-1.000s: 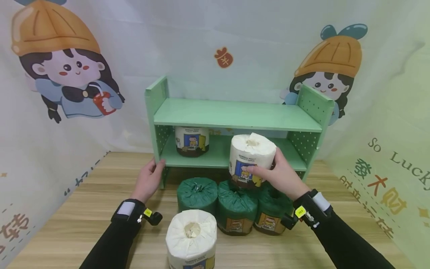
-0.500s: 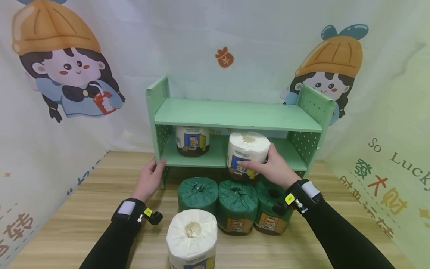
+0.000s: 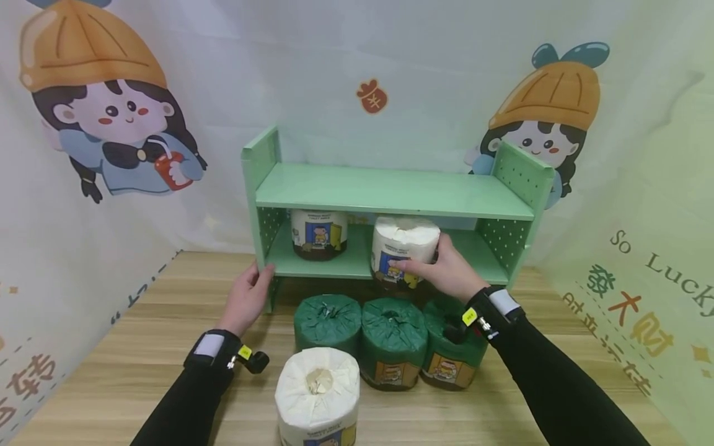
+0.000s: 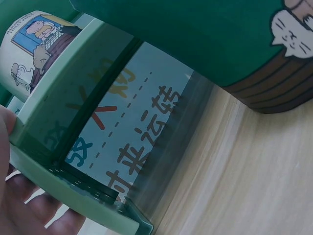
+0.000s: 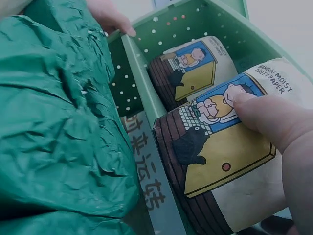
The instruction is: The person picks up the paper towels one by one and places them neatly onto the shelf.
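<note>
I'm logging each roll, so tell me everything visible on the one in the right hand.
The roll has a white, papery-looking wrap and dark brown base, printed with a blue doorway, yellow door and "BAMBOO MOIST TOILET PAPER". Nearly upright, it is gripped by the right hand, thumb across the print, at the front of the lower shelf; shelf contact is unclear.

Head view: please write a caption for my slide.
Right hand holds a white toilet paper roll at a green shelf; left hand grips its side panel.
</note>
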Available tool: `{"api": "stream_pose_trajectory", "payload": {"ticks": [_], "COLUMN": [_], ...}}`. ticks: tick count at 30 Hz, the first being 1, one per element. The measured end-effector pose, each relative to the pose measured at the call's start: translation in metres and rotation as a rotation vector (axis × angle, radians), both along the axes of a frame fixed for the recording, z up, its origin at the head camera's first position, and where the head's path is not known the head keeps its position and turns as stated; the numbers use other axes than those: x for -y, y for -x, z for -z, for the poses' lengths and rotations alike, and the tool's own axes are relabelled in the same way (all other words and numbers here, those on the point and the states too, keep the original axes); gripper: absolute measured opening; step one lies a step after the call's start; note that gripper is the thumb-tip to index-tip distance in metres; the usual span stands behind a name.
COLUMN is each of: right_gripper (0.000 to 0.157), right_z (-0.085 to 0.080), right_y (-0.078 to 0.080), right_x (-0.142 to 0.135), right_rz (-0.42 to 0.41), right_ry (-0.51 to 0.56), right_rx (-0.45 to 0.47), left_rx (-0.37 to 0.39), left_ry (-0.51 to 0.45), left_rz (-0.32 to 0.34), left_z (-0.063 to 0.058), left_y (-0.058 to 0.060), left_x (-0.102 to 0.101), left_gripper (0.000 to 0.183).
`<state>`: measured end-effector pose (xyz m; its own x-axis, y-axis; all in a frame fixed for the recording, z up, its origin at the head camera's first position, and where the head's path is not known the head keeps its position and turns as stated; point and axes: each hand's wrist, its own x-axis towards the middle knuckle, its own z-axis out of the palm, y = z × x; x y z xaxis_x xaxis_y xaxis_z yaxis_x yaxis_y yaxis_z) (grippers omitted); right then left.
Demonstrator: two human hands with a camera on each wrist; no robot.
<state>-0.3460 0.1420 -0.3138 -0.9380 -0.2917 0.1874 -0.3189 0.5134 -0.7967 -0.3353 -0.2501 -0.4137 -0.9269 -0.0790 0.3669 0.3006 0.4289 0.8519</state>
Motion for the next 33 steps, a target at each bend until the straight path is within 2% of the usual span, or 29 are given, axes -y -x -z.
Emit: {"api": "stream_pose_trajectory", "payload": {"ticks": [5,8,10,15,20,29,33], "right_gripper": [0.099,0.076,0.068,0.076,0.059,0.068,0.067], "right_z": [-0.005,-0.008,-0.008,-0.007,-0.006,-0.011,-0.011], "right_y": [0.006,0.012,0.017,0.028,0.037,0.041,0.041], "right_x": [0.005,0.009,0.011,0.017,0.023,0.030,0.032], "right_rz": [0.065,0.006,-0.029,-0.023,-0.038,0.054,0.077], "right_ry": [-0.121,-0.092,-0.037,0.042,0.042,-0.054,-0.076], "right_rx": [-0.016,-0.041,-0.049,-0.051,-0.074,-0.075,-0.058], "left_rx": [0.008,0.006,0.004,-0.001,-0.001,0.002,0.014], "left_ry": [0.004,0.005,0.004,-0.002,-0.001,0.000,-0.005], "left_rz": [-0.012,-0.018,-0.018,-0.013,-0.013,-0.012,-0.021], "left_z": [0.000,0.000,0.000,0.000,0.001,0.001,0.000], "left_y": [-0.001,-0.001,-0.001,0.001,0.002,0.000,0.000], "left_x": [0.000,0.000,0.001,0.002,0.002,0.001,0.002], "left_gripper": [0.052,0.052,0.052,0.050,0.050,0.050,0.051]}}
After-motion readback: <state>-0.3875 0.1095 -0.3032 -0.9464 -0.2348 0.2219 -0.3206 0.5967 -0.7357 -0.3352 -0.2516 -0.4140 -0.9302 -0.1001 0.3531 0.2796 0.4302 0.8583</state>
